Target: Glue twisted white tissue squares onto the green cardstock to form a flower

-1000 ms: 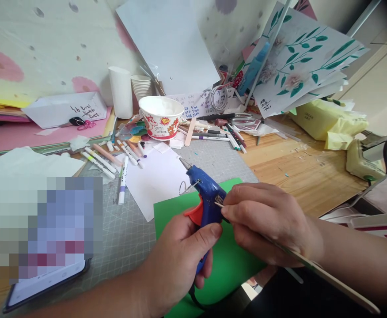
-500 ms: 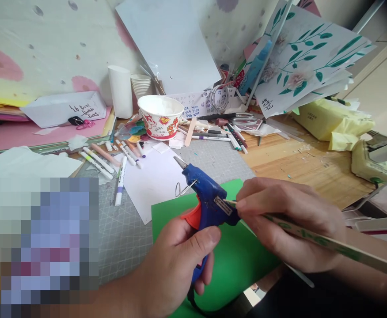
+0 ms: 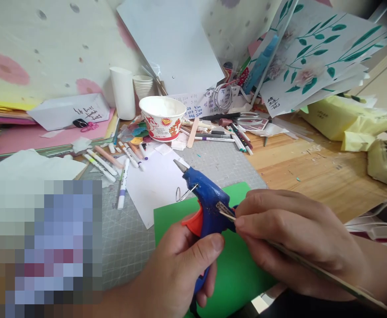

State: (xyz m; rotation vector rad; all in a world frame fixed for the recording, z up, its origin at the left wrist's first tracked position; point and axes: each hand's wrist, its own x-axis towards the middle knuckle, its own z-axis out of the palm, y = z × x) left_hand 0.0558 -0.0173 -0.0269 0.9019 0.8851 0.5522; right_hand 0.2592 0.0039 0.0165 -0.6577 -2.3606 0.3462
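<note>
My left hand (image 3: pixel 183 260) is wrapped round the handle of a blue hot glue gun (image 3: pixel 208 187) with an orange trigger. Its metal nozzle points up and to the left, and a wire stand sticks out near the front. My right hand (image 3: pixel 289 238) pinches a long, thin, pale strip (image 3: pixel 332 274), seen nearly edge-on. The strip's narrow tip lies over the label on the gun's side; I cannot tell whether they touch. Beneath both hands lies a green sheet (image 3: pixel 240 274), partly covered by them. The gun's rear end is hidden behind my right fingers.
A white sheet (image 3: pixel 147 185) lies on the grey cutting mat (image 3: pixel 120 238). Farther back are a printed paper bowl (image 3: pixel 163 121), paper cups (image 3: pixel 123 95) and several markers (image 3: pixel 123 183). Painted leaf panels (image 3: pixel 316 57) lean at the right, above a yellow package (image 3: pixel 349 119).
My right hand has shifted slightly down and right. The strip has turned from showing its printed face to nearly edge-on. The gun stays in my left hand, and the view has shifted slightly.
</note>
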